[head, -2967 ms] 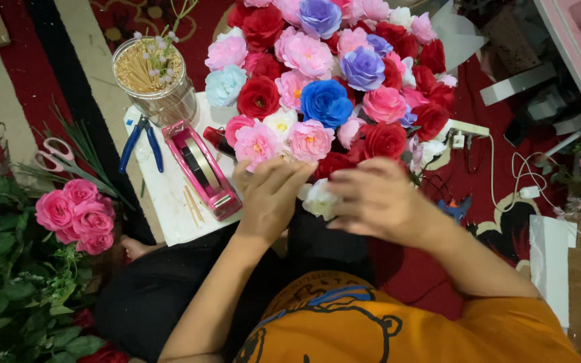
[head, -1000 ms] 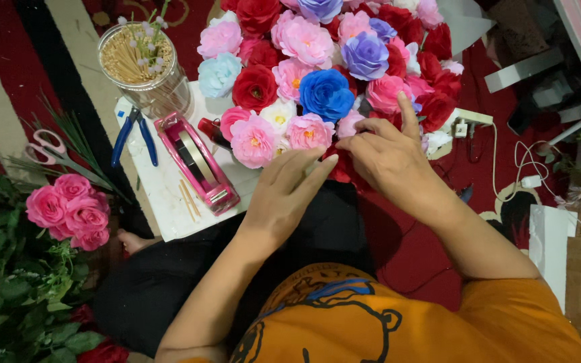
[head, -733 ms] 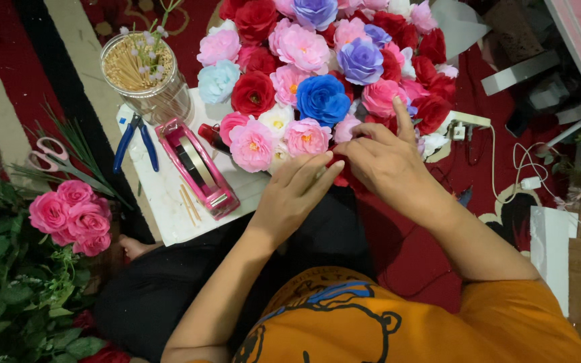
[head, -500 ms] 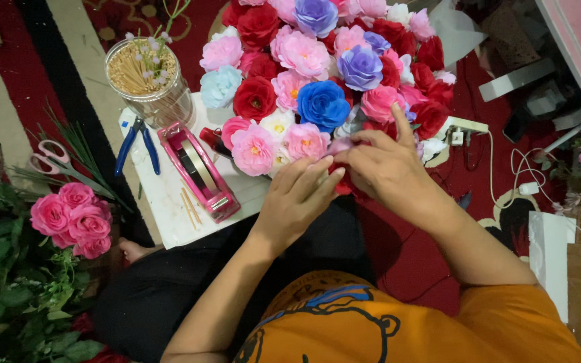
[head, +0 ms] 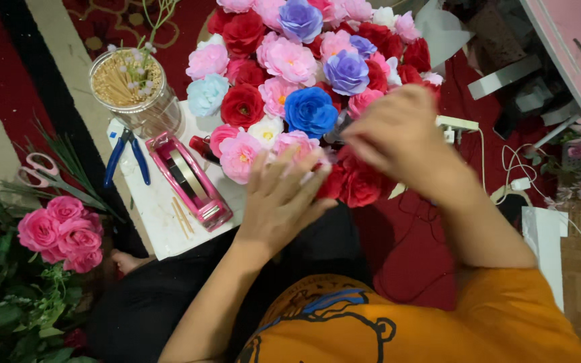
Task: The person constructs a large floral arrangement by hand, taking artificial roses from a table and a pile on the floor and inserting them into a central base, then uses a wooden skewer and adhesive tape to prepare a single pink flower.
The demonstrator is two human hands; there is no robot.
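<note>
Your left hand (head: 284, 205) lies fingers spread against the bouquet (head: 304, 101)'s near edge; right hand (head: 398, 138), blurred, grip unclear, sits just right.

**Count of what lies before you**

You have two hands over the flowers: your left hand (head: 282, 205) and your right hand (head: 398, 138). Beside them you have one clear glass jar of thin wooden sticks (head: 131, 91), one pink plastic tape dispenser (head: 188, 176), one pair of blue-handled pliers (head: 126, 156), one pair of pink-handled scissors (head: 38, 169) and one bright blue paper rose (head: 311, 111). You have two lilac paper roses (head: 346, 72).
</note>
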